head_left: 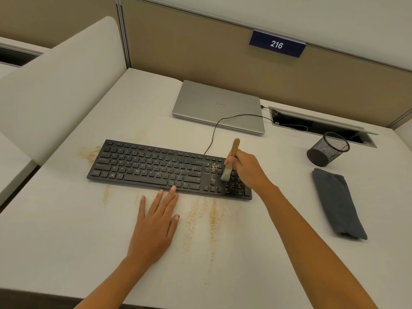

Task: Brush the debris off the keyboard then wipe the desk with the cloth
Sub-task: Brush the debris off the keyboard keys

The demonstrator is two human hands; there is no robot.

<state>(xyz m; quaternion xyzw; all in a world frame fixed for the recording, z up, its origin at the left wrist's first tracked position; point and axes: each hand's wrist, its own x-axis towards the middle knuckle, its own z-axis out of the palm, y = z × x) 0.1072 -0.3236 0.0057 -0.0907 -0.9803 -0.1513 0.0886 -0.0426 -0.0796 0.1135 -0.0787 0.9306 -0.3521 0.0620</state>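
Note:
A black keyboard (156,168) lies across the middle of the white desk (278,253). My right hand (247,169) grips a wooden-handled brush (231,160); its pale bristles touch the keys between the arrow block and the number pad. Tan debris (213,167) sits on the keys just left of the bristles. More tan crumbs (207,217) streak the desk in front of the keyboard and by its left end. My left hand (156,224) lies flat on the desk, fingertips touching the keyboard's front edge. A folded dark grey cloth (337,202) lies to the right.
A closed silver laptop (219,107) sits behind the keyboard, with the keyboard's cable (214,132) running past it to a cable hatch (321,124). A black mesh pen cup (327,149) stands at the right. Beige partitions (200,54) close the back and left.

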